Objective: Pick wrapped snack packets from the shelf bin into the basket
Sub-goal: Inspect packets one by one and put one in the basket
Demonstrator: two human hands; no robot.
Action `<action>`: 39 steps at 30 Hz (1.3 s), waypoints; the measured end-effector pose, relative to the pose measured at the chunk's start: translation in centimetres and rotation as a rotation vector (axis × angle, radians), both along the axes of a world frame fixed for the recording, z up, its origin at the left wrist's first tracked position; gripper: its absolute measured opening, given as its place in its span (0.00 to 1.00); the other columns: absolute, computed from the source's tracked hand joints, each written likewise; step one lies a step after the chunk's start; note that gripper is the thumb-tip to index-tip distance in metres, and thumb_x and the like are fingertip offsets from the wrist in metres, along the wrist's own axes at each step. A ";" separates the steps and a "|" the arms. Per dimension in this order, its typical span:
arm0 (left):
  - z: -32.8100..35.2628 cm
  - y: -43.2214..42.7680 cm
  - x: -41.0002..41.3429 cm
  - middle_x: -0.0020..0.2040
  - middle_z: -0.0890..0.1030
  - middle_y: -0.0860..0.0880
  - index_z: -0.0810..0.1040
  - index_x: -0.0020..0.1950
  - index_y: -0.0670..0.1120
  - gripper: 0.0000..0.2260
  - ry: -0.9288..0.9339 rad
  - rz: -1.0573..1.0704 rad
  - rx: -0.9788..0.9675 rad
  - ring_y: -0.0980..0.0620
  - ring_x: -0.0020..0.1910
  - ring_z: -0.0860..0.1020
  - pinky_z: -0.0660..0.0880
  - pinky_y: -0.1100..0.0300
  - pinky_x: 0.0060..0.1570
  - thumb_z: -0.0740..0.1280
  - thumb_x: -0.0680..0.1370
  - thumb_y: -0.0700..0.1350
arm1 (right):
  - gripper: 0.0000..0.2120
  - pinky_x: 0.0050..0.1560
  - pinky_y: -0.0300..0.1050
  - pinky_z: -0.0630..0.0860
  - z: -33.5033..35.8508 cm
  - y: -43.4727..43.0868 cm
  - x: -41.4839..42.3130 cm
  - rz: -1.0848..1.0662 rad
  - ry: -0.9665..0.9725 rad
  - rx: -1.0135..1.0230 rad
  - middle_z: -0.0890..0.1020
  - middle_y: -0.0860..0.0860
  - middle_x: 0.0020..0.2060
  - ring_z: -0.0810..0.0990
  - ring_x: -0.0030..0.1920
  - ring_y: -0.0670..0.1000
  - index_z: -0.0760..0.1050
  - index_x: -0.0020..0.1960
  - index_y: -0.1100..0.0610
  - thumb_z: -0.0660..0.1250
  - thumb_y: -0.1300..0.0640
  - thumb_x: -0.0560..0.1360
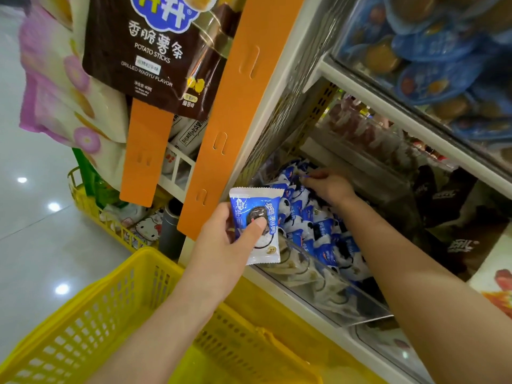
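Head: left hand pinches packet, right hand in bin.

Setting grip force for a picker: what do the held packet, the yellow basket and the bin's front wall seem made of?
Held packet: thin glossy plastic film, likely; crimped end seals and sheen. Yellow basket: rigid moulded plastic, satin finish; slotted lattice walls. Bin's front wall: clear hard plastic, perhaps acrylic; packets show through it.

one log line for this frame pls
left hand: holds blue packet | right hand: in bin, grip unclear | basket: below left hand
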State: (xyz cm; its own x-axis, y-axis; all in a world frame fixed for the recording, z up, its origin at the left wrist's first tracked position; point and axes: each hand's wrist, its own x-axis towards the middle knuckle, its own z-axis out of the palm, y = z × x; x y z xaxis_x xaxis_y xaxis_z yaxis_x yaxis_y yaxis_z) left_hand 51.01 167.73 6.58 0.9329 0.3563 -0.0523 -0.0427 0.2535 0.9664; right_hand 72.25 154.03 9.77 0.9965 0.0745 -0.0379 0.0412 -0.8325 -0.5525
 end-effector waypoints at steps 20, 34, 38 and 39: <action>2.0 -0.2 -3.2 0.56 0.82 0.45 0.72 0.64 0.49 0.15 0.014 -0.260 -0.628 0.46 0.52 0.82 0.79 0.48 0.48 0.57 0.79 0.48 | 0.05 0.40 0.42 0.81 3.9 -2.3 -16.9 0.279 0.187 0.607 0.79 0.57 0.45 0.83 0.41 0.50 0.76 0.48 0.55 0.68 0.61 0.73; 1.6 -1.0 -4.4 0.50 0.84 0.47 0.77 0.58 0.48 0.19 0.151 -0.481 -0.401 0.47 0.48 0.83 0.80 0.52 0.46 0.64 0.71 0.55 | 0.08 0.45 0.36 0.74 3.5 -0.3 -20.0 0.441 0.169 0.313 0.82 0.49 0.40 0.78 0.41 0.41 0.80 0.45 0.54 0.65 0.51 0.75; 2.0 -0.7 -4.2 0.52 0.83 0.46 0.77 0.60 0.49 0.22 0.077 -0.513 -0.509 0.48 0.50 0.82 0.80 0.55 0.45 0.65 0.68 0.57 | 0.06 0.45 0.33 0.76 3.7 -0.1 -19.8 0.338 0.096 0.491 0.84 0.51 0.42 0.81 0.43 0.45 0.81 0.47 0.57 0.68 0.55 0.74; 2.0 -0.7 -4.1 0.53 0.83 0.47 0.76 0.60 0.50 0.22 0.054 -0.512 -0.529 0.49 0.51 0.82 0.80 0.55 0.45 0.65 0.69 0.57 | 0.06 0.45 0.34 0.77 3.7 -0.1 -19.7 0.322 0.095 0.538 0.85 0.51 0.42 0.81 0.44 0.46 0.81 0.47 0.57 0.68 0.56 0.73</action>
